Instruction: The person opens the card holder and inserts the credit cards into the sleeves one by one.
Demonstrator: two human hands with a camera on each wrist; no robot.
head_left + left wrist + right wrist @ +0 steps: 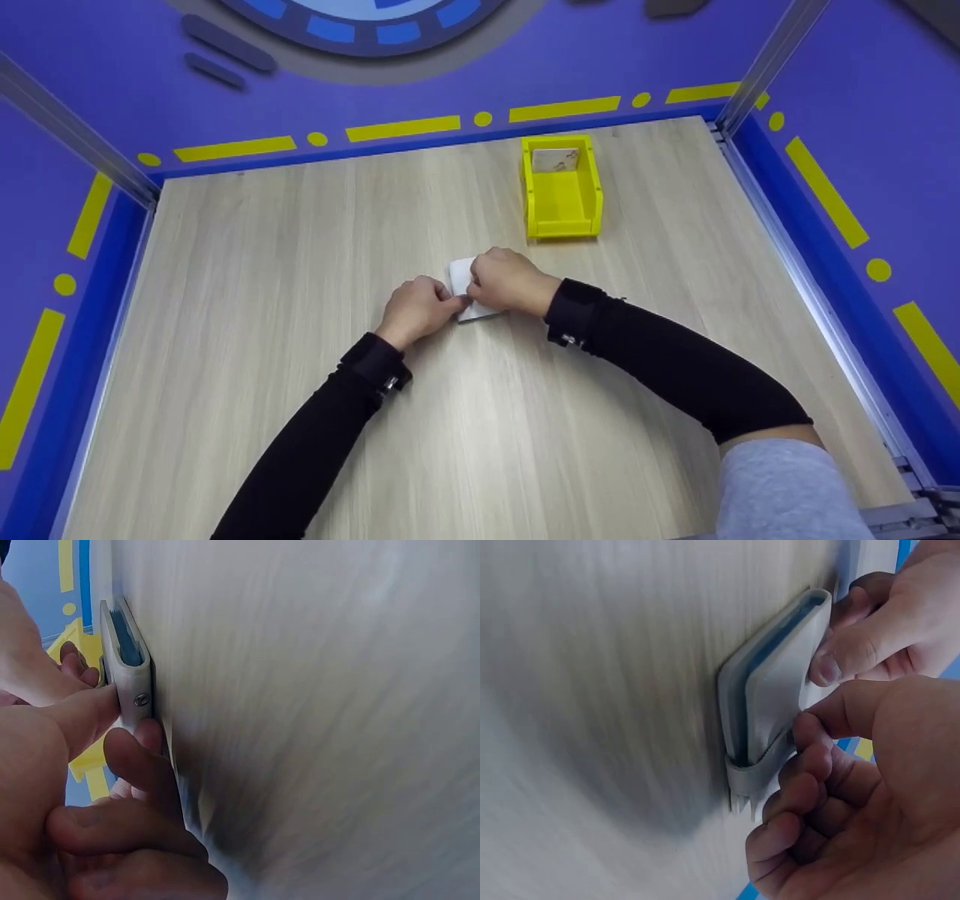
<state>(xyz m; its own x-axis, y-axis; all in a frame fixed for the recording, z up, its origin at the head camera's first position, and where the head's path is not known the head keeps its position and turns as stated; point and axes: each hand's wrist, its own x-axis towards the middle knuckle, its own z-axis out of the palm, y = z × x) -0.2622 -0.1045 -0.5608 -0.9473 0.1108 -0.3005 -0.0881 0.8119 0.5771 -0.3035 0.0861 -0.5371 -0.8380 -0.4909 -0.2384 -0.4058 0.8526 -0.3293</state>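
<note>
A small white card holder (460,274) lies folded on the table, with blue inner sleeves showing along its open edges in both wrist views. My left hand (421,306) pinches its folded side, thumb on the top cover and fingers at the edge near a round metal snap (142,700). Opposite, my right hand (510,283) has its fingers curled, with thumb and index finger pinching the closure strap (754,774) where it wraps over the cover. The strap's tip is hidden behind those fingertips.
Beyond the right hand stands a yellow open-front bin (564,227), with a white patterned card-like piece (555,160) against its back wall. Blue-purple panels (420,97) enclose the wooden table (300,247) at the back and both sides.
</note>
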